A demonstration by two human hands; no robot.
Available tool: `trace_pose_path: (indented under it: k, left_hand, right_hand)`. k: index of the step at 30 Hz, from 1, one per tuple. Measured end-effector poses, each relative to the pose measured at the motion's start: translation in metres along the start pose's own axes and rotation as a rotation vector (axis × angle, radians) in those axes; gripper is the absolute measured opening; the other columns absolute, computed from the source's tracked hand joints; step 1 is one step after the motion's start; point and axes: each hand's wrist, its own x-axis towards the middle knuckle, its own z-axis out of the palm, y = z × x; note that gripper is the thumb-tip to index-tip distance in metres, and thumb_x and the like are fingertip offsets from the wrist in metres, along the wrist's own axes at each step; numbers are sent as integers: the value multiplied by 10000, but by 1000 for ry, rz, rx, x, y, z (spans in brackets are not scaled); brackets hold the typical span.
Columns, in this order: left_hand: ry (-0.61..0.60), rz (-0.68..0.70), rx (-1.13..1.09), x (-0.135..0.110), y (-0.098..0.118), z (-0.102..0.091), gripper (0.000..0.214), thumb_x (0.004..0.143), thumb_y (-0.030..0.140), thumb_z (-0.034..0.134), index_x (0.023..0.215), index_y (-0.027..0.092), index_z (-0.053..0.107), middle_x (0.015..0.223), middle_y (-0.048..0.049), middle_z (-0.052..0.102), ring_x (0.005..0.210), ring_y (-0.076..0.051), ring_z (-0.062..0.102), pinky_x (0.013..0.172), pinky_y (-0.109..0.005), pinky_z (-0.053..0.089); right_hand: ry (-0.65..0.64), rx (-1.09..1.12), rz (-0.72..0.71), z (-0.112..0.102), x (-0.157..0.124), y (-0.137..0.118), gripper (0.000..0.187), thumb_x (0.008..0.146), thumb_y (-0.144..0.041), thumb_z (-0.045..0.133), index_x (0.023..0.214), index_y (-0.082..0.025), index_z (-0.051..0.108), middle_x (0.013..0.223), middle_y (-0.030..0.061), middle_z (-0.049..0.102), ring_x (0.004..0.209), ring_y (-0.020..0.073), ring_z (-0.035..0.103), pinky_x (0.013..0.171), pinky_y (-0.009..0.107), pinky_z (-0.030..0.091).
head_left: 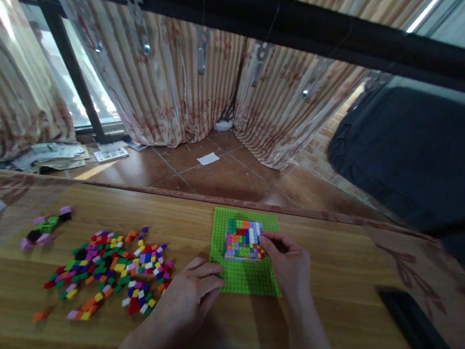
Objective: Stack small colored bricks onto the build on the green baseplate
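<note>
A square build of colourful toy bricks (244, 240) stands on a green studded baseplate (251, 282). My right hand (289, 262) reaches over the plate from the right. Its thumb and forefinger are pinched together at the build's right edge, beside some white bricks; whatever lies between the fingertips is too small to make out. At the plate's left edge rests my left hand (192, 290), fingers loosely bent and fingertips touching the green border. Nothing shows in its grasp. Left of it a pile of loose bricks (115, 265) spreads over the wooden table (99, 198).
Several joined pink, green and black bricks (47, 227) lie at the far left of the table. A dark flat object (424, 336) is at the right edge. Beyond the table are a tiled floor (232, 174), curtains (175, 89) and a black horizontal bar (242, 16).
</note>
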Motion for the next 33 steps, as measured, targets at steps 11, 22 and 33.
trace_pose_path:
  k: [11,22,33]
  left_hand:
    - [-12,14,-18,1,-4,0,212,879,141,527,829,205,722,991,-64,720,878,-174,622,766,-310,526]
    - [-35,22,-37,3,-7,-1,214,878,148,531,794,204,720,977,-65,716,857,-170,615,754,-309,519]
    - [-50,-21,-62,3,-3,-5,190,861,112,553,818,202,715,1005,-52,706,890,-172,619,827,-330,506]
  right_hand:
    - [13,233,163,4,2,-3,271,512,-342,843,696,-169,746,652,33,715,565,141,620,543,265,515]
    - [41,342,215,9,-2,-4,241,483,-314,853,625,-166,727,599,24,690,516,125,589,511,259,512]
    - [102,326,221,-2,5,3,298,566,-424,812,660,-160,710,632,21,664,506,101,535,481,231,436]
